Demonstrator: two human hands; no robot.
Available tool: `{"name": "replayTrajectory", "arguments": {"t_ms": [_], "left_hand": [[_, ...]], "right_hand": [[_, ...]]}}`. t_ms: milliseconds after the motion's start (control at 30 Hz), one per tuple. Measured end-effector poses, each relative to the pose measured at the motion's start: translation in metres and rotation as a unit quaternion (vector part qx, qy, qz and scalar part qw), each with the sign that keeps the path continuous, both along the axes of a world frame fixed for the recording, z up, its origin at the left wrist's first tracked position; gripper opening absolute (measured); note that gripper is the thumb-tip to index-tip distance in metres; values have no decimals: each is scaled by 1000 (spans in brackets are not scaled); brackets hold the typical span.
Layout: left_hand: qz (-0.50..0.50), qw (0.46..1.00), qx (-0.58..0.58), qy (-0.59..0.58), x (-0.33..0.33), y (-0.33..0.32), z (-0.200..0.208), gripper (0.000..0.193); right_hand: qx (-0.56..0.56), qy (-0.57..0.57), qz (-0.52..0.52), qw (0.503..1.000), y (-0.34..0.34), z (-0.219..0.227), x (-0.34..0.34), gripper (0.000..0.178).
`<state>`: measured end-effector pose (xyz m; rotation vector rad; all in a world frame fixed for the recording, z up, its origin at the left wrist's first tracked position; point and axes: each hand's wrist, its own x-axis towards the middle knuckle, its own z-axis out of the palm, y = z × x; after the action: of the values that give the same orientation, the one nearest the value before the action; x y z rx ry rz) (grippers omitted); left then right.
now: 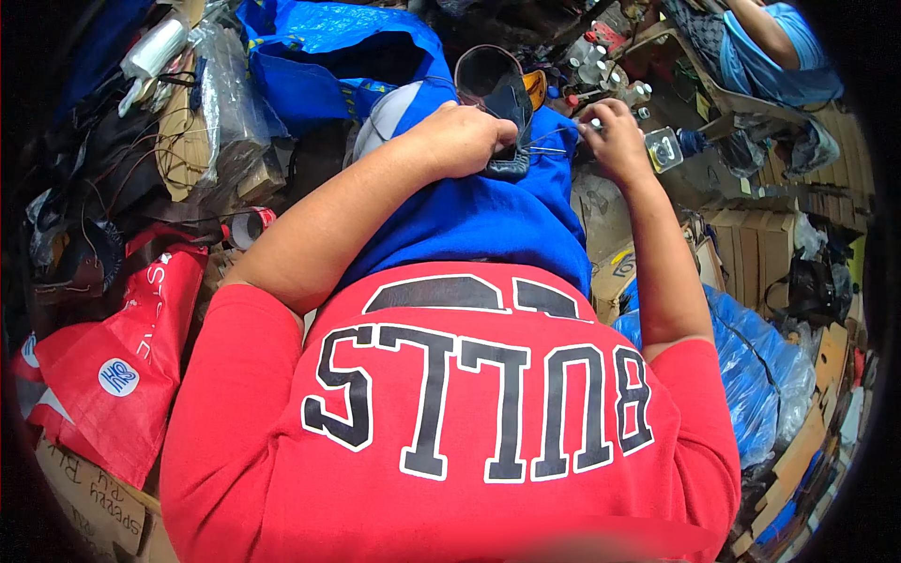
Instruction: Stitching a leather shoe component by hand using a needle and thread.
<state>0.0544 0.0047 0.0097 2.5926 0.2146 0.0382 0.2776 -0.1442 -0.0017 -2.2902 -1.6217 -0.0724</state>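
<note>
A dark shoe [508,105] rests over my lap, on the blue cloth [469,220] covering my legs. My left hand [467,139] is closed on the shoe's near left side, thumb and fingers pressed against it. To the right, raised a little apart from the shoe, my right hand [615,141] has its fingers drawn together in a pinch. A thin dark thread [554,138] runs from the shoe to those fingers. Just below it, a slim light-coloured line sticks out beside the shoe; what it is I cannot tell.
A blue bag [343,56] lies open beyond my left hand. Small bottles [591,68] stand at the far right, near another person in a light-blue shirt [779,61]. A red bag [113,366] sits at my left, cardboard [751,244] and a blue plastic bundle [737,361] at my right.
</note>
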Motion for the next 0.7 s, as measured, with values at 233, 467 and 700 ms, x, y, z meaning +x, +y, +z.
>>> {"name": "replayTrajectory", "arguments": {"t_ms": [233, 467, 700], "left_hand": [[11, 1000, -3, -18, -4, 4, -10, 14], [-29, 988, 133, -66, -32, 15, -4, 15], [222, 953, -141, -150, -136, 66, 37, 8]], "right_hand": [[-135, -92, 239, 957, 16, 48, -64, 9], [-159, -44, 246, 955, 11, 33, -46, 9], [36, 492, -69, 867, -51, 24, 31, 15]]}}
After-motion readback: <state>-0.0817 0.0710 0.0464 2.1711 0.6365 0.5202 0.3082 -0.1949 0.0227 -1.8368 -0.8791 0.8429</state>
